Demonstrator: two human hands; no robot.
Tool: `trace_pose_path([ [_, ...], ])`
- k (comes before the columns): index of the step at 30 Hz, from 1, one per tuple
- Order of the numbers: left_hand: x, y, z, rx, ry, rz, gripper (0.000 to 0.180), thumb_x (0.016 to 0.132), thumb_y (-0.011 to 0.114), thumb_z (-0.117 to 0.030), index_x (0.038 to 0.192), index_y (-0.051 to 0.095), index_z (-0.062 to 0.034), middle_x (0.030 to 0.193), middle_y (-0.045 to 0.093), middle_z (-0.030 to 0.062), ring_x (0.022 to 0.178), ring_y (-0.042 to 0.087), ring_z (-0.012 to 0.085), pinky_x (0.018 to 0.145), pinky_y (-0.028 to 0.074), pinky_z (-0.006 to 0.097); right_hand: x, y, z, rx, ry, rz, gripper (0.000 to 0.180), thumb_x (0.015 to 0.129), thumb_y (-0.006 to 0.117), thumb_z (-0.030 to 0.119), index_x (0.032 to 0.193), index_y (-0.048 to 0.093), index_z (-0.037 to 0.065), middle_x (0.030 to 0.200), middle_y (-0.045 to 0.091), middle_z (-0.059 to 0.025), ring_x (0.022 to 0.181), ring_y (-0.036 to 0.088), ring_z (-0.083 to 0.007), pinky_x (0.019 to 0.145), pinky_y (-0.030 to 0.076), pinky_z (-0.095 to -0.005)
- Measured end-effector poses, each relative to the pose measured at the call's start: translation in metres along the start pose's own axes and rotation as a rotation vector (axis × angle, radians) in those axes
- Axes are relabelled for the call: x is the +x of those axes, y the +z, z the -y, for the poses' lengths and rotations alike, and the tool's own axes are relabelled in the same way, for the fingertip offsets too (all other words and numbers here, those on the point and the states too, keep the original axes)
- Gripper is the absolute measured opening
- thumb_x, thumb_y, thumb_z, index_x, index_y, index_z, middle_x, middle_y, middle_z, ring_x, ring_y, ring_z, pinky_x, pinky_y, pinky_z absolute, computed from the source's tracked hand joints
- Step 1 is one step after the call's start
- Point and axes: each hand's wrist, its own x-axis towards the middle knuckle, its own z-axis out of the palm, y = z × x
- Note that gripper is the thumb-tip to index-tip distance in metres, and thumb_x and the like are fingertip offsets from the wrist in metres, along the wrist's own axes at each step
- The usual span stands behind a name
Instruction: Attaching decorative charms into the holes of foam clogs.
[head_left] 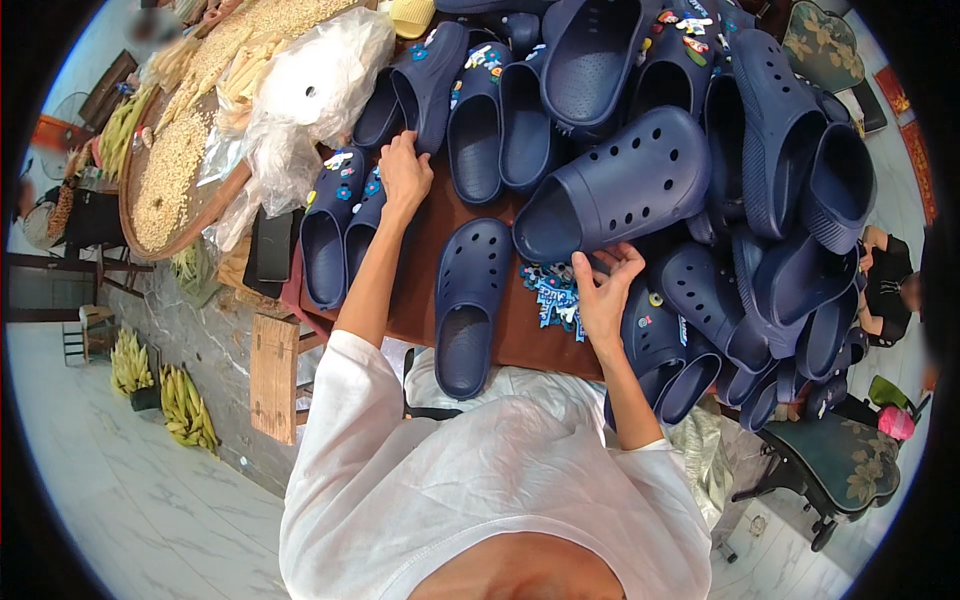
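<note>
My left hand (406, 182) is closed around the near end of a dark blue clog (432, 85) with charms on its upper. Beside it, a pair of charm-covered clogs (330, 215) lies near the table's left edge. A plain dark blue clog (468, 300) rests between my arms, sole down. My right hand (607, 292) has its thumb and fingers apart, just below a large plain clog (630, 175) with round holes. Next to that hand, a small heap of blue and white charms (555, 298) lies on the brown tabletop, partly hidden by the large clog.
Many dark blue clogs (785, 130) are heaped on the right, some hanging over the edge. At far left are a round tray of pale kernels (170, 185), a clear plastic bag (320, 75) and a dark phone (275, 245). A wooden stool (273, 375) and a chair (840, 465) stand lower down.
</note>
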Motion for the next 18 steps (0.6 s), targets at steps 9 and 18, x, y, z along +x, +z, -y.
trace_pose_path([
  [9,-0.002,-0.014,-0.004,0.18,0.033,-0.039,0.04,0.076,0.071,-0.005,0.115,0.061,-0.0054,0.105,0.063,0.0152,0.1,0.057,0.0365,0.083,0.048,0.048,0.004,-0.004,0.003,0.067,0.013,0.042,0.096,0.077,0.084,0.015,0.141,0.014,-0.002,0.124,0.046,-0.0242,0.11,0.055,-0.0275,0.089,0.052,-0.0361],
  [18,-0.018,-0.024,-0.021,-0.085,0.081,-0.156,0.041,0.081,0.067,-0.007,0.121,0.06,-0.0053,0.109,0.061,0.0173,0.101,0.056,0.038,0.087,0.046,0.047,-0.007,-0.022,0.008,-0.061,-0.12,-0.085,0.083,0.071,0.077,0.009,0.138,0.03,-0.005,0.118,0.051,-0.0205,0.107,0.054,-0.0246,0.075,0.051,-0.0302],
])
